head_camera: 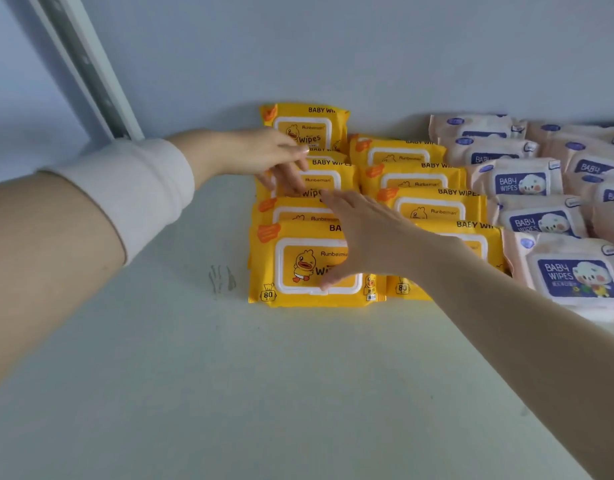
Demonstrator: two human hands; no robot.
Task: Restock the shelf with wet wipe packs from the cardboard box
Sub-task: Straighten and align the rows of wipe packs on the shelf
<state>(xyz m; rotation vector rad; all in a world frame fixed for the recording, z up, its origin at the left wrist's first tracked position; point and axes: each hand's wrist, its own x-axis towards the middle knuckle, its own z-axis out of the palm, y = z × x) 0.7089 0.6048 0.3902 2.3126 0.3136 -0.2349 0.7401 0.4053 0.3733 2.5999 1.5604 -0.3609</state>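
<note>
Right hand (364,233) open on front yellow wipes pack (291,268); left hand (260,154) at 11 o'clock, grip unclear. Nudge could topple leaning row (333,168).

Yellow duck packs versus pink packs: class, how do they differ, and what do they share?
Yellow duck packs show a duck; pink packs a white animal on blue. Left hand and right hand touch yellow duck packs, no pink packs. Both kinds read BABY WIPES.

Premises: retail shop. Evidence: pale shelf (229,375) stocked with ordered rows of identical yellow wipe packs (309,268) and pink wipe packs (572,271).
</note>
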